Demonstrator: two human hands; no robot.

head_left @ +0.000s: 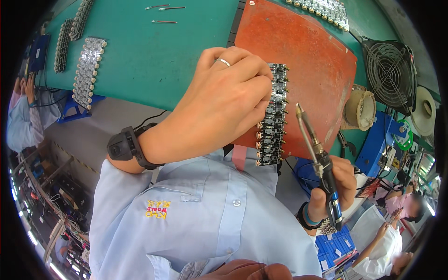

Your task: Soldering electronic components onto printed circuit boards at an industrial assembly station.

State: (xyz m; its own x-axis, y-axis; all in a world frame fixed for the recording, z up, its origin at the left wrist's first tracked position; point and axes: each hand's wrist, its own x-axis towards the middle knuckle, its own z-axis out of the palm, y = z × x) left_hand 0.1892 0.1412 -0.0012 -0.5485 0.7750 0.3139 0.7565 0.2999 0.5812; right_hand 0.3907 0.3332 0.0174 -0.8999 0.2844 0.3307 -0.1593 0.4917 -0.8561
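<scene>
A long strip of black circuit boards [272, 135] with brass-coloured posts lies on a reddish-brown mat [317, 70]. Over its far end is my left hand [235, 91], fingers curled together. Its fingertips are hidden, so I cannot make out what they pinch. My right hand [343, 182] grips the dark handle of a soldering iron [319, 156], which has a thin metal tube alongside its shaft. The iron's tip points away from me and stays apart from the strip, just to its right.
Three short red wires [164, 22] lie on the green table [154, 51]. Board strips [88, 70] are at the left, another [322, 11] at the far right. A black fan [389, 72], a round tan container [361, 109] and a blue device [378, 142] stand right. Other people work nearby.
</scene>
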